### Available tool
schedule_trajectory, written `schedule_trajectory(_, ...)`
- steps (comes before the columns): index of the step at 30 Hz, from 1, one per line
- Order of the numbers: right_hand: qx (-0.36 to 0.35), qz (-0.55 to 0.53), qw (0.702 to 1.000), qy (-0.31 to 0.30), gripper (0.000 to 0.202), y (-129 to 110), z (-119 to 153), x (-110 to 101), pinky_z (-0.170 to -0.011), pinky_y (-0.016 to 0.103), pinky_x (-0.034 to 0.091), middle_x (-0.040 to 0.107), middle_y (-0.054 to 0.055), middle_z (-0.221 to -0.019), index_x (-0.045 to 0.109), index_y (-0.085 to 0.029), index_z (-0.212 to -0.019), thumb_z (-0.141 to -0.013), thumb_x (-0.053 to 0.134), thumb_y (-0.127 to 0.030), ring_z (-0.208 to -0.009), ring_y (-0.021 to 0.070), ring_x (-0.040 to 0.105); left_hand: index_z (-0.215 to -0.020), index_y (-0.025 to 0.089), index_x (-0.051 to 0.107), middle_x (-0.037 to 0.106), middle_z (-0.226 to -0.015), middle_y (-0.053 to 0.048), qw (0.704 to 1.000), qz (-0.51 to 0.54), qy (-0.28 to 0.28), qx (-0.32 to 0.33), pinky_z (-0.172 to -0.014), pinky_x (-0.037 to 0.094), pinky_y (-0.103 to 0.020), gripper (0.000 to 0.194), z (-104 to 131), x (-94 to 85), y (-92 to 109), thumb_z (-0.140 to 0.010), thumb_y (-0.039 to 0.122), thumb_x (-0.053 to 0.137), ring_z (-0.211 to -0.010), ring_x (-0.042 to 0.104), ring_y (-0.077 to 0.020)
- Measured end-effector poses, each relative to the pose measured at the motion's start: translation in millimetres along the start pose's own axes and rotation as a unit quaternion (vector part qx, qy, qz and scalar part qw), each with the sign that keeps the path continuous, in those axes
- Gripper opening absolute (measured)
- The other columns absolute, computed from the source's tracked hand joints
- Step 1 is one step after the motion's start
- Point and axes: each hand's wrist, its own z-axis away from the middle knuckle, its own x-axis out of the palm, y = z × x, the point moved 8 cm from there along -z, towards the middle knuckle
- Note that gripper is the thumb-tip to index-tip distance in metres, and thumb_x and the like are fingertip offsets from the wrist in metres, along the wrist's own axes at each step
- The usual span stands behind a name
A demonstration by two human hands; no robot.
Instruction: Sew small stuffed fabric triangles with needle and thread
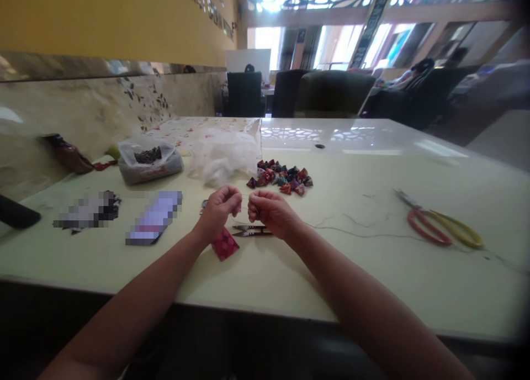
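Observation:
Just above the table, my left hand (224, 204) and my right hand (271, 210) face each other, fingertips pinched close together. Fine thread spans the small gap between them; whether a needle is there I cannot make out. A long dark thread (364, 235) trails over the table to the right of my right hand. Below the hands lie thread snips (252, 231), partly covered by the right hand. A red patterned fabric piece (226, 244) rests under my left hand, and more fabric there is mostly hidden behind the fingers.
Several small stuffed fabric pyramids (281, 177) lie beyond my hands, beside white stuffing in a clear bag (223, 156). A plastic bag (151, 167) with dark bits stands left. Scissors (439, 222) lie right; blurred flat items (155, 217) lie left. Chairs and people are behind.

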Motion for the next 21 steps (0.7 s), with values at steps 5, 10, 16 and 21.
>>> schedule_trajectory(5, 0.008, 0.0, 1.0, 0.009, 0.03, 2, -1, -2, -0.052, 0.024, 0.039, 0.052, -0.004, -0.055, 0.057, -0.016, -0.074, -0.069, 0.081, -0.034, -0.051, 0.0088, 0.048, -0.086, 0.015, 0.059, 0.06, -0.075, 0.0, 0.978, 0.202, 0.002, -0.052, -0.053, 0.038, -0.019, 0.018, -2, 2.2, -6, -0.081, 0.027, 0.071, -0.057, 0.048, -0.0058)
schedule_trajectory(10, 0.012, 0.0, 1.0, 0.008, 0.029, 3, -1, -2, -0.048, 0.022, 0.034, 0.048, -0.005, -0.054, 0.057, -0.016, -0.072, -0.069, 0.081, -0.031, -0.049, 0.0072, 0.044, -0.079, 0.018, 0.048, 0.05, -0.065, 0.005, 0.975, 0.218, 0.002, -0.053, -0.047, 0.033, -0.017, 0.023, -3, 3.8, -6, -0.08, 0.023, 0.071, -0.049, 0.04, -0.0044)
schedule_trajectory(16, 0.035, 0.013, 0.999, 0.012, 0.03, 2, 4, 4, -0.043, 0.02, 0.026, 0.033, -0.01, -0.047, 0.051, -0.018, -0.069, -0.07, 0.078, -0.032, -0.042, 0.0041, 0.029, -0.08, 0.02, 0.045, 0.036, -0.057, 0.009, 0.998, 0.06, -0.012, -0.03, -0.045, 0.032, -0.018, 0.023, 1, 7.5, -4, -0.086, 0.032, 0.064, -0.046, 0.032, -0.0053)
schedule_trajectory(21, 0.037, 0.018, 0.999, 0.009, 0.032, 3, 4, 5, -0.042, 0.02, 0.029, 0.03, -0.011, -0.046, 0.05, -0.019, -0.071, -0.07, 0.079, -0.034, -0.041, 0.0036, 0.026, -0.085, 0.02, 0.048, 0.04, -0.061, 0.007, 0.998, -0.054, -0.032, 0.007, -0.045, 0.033, -0.021, 0.024, 3, 14.2, -1, -0.089, 0.041, 0.059, -0.047, 0.037, -0.0067)
